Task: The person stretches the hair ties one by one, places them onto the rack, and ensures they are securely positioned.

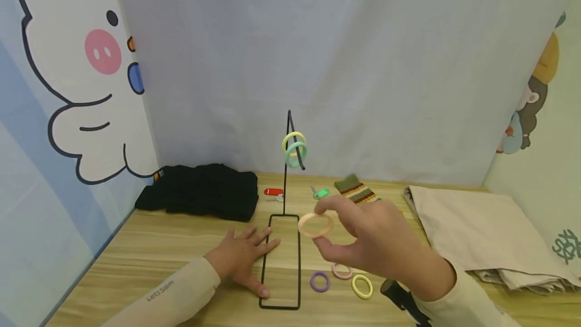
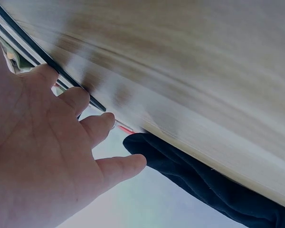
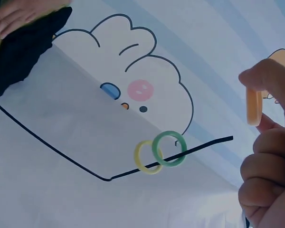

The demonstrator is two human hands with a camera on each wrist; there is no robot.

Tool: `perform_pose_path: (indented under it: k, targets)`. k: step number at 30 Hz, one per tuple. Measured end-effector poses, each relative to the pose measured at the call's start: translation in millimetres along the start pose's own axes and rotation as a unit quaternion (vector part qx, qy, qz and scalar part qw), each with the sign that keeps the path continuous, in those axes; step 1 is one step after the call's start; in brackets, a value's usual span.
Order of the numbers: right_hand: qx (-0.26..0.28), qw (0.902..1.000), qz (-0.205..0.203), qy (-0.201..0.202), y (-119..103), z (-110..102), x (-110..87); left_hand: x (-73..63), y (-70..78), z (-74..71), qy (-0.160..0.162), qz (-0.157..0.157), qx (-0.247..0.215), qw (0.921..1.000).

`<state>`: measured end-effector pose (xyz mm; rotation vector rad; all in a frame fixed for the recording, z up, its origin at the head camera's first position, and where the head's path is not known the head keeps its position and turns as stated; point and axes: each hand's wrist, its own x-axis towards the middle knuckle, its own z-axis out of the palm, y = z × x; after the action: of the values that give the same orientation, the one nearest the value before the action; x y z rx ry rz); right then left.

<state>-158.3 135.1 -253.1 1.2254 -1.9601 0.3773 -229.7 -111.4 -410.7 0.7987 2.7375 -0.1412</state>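
Between thumb and forefinger my right hand (image 1: 376, 236) pinches an orange ring (image 1: 316, 225), held up in front of a black wire stand (image 1: 285, 191). In the right wrist view the orange ring (image 3: 253, 107) shows edge-on. A yellow ring (image 1: 286, 141) and a green ring (image 1: 288, 159) hang on the stand's upper arm. My left hand (image 1: 245, 256) lies with fingers spread over the left side of the stand's base, fingertips at the wire; the left wrist view shows those fingers (image 2: 97, 128) stretched out. On the table lie a purple ring (image 1: 320, 281), a pink ring (image 1: 336, 271) and another yellow ring (image 1: 362, 286).
Black folded cloth (image 1: 199, 191) lies at the back left, beige cloth (image 1: 472, 226) at the right. Behind the stand are a key with a red tag (image 1: 273, 192), one with a green tag (image 1: 322, 194) and a striped knit piece (image 1: 356, 189). A curtain (image 1: 363, 64) hangs behind the table.
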Motion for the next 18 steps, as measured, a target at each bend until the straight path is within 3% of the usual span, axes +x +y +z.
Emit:
perform_pose_path:
  k: [6, 13, 18]
  targets:
    - [-0.048, 0.9964, 0.001, 0.07, 3.1, -5.6, 29.6, -1.1, -1.3, 0.1, 0.003, 0.001, -0.005, 1.0]
    - [-0.102, 0.9924, 0.047, 0.05, 19.9, 5.4, 40.7, 0.5, -2.0, 1.9, 0.001, 0.002, -0.007, 1.0]
    - [-0.078, 0.9937, 0.076, 0.027, 29.2, 13.0, 31.9, 0.7, -3.2, 2.6, 0.002, 0.003, -0.005, 1.0]
